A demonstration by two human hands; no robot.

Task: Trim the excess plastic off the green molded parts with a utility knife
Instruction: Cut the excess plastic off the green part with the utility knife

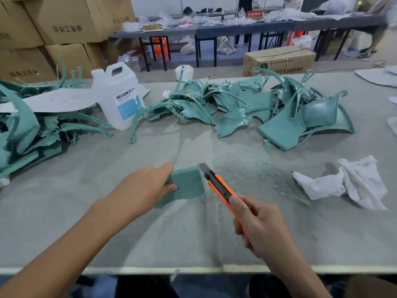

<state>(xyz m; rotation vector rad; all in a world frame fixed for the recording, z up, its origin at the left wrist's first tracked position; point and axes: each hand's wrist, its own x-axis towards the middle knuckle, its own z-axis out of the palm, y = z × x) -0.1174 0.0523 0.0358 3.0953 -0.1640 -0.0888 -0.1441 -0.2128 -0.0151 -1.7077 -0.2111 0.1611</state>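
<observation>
Fingers of the left hand hold the green part on the table. The right hand grips the knife, blade touching the part's edge. A slip could cut those nearby fingers.

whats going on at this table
A person is trimming a green part. The left hand holds it on the table, and the right hand grips an orange knife with its blade at the part's right edge. Shavings lie just right of it, with more green parts piled behind.
</observation>
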